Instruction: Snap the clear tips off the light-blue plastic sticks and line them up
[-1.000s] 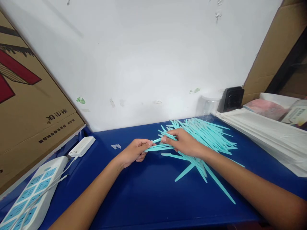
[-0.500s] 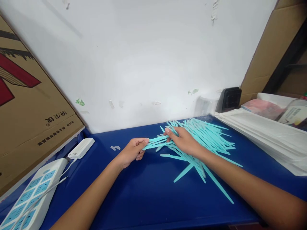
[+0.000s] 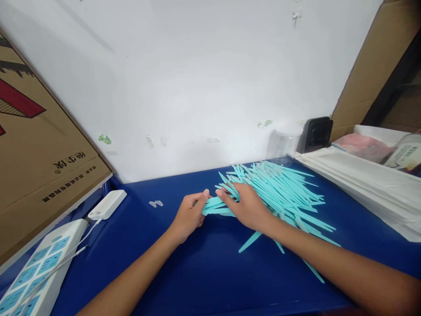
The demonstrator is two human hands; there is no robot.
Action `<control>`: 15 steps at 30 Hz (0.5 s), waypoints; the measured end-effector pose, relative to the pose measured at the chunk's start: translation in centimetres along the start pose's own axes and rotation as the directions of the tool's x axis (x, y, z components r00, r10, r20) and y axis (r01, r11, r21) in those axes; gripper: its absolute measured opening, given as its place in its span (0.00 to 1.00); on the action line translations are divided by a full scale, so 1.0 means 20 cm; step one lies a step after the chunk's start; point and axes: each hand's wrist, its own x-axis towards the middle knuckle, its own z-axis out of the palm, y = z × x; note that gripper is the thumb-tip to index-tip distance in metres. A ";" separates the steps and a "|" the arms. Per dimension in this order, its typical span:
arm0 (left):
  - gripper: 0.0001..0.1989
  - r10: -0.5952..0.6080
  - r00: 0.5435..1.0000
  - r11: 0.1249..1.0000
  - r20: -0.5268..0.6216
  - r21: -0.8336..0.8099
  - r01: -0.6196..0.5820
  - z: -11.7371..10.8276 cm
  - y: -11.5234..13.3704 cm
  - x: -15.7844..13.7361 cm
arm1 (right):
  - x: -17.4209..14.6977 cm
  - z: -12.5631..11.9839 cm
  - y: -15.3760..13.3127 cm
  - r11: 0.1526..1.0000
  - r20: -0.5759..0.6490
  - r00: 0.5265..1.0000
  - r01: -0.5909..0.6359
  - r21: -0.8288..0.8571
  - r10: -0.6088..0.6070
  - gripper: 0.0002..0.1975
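My left hand is closed on the ends of several thin turquoise eyebrow razors, which fan out to the right above the table. At their other end, my right hand has its thumb and fingers pinched on more of the razors, some tips sticking up past the fingers. Behind and beneath the right hand spreads a loose pile of the same razors, many with pale translucent ends. Two small clear caps lie on the table left of my left hand. My palms hide part of the bundle.
The blue table meets a white wall. At left are a power strip with cables, a white adapter box and a large carton. A clear jar, a black object and stacked white sheets stand at right.
My hands have come closer together, the left moving slightly right. The right fingers have shifted lower and left along the razors. The view has shifted a little.
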 end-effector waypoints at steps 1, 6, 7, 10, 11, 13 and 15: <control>0.25 -0.003 1.000 1.000 -0.007 -0.015 0.003 0.01 0.00 -0.01 | 0.00 0.01 0.00 1.000 -0.017 1.000 0.005 0.006 -0.004 0.20; 0.25 0.014 0.997 1.000 -0.078 0.010 -0.013 0.05 -0.01 -0.03 | -0.01 0.04 0.00 0.999 -0.094 0.995 -0.035 0.031 0.038 0.16; 0.25 0.025 0.995 0.999 -0.100 0.035 -0.022 0.05 -0.01 -0.03 | -0.01 0.04 0.00 0.998 -0.107 0.993 -0.048 0.031 0.051 0.16; 0.26 0.078 0.987 0.991 -0.140 0.121 -0.061 0.05 -0.01 -0.03 | -0.02 0.05 -0.01 0.997 -0.129 0.989 -0.074 0.018 0.075 0.15; 0.26 0.097 0.985 0.986 -0.141 0.148 -0.076 0.05 -0.01 -0.03 | -0.03 0.05 -0.02 0.997 -0.139 0.987 -0.076 0.016 0.077 0.15; 0.27 0.127 0.982 0.977 -0.138 0.188 -0.100 0.06 -0.01 -0.03 | -0.02 0.05 -0.01 0.997 -0.158 0.985 -0.073 0.013 0.074 0.15; 0.27 0.139 0.981 0.973 -0.137 0.201 -0.110 0.06 -0.01 -0.04 | -0.02 0.05 -0.01 0.997 -0.169 0.983 -0.071 0.006 0.071 0.14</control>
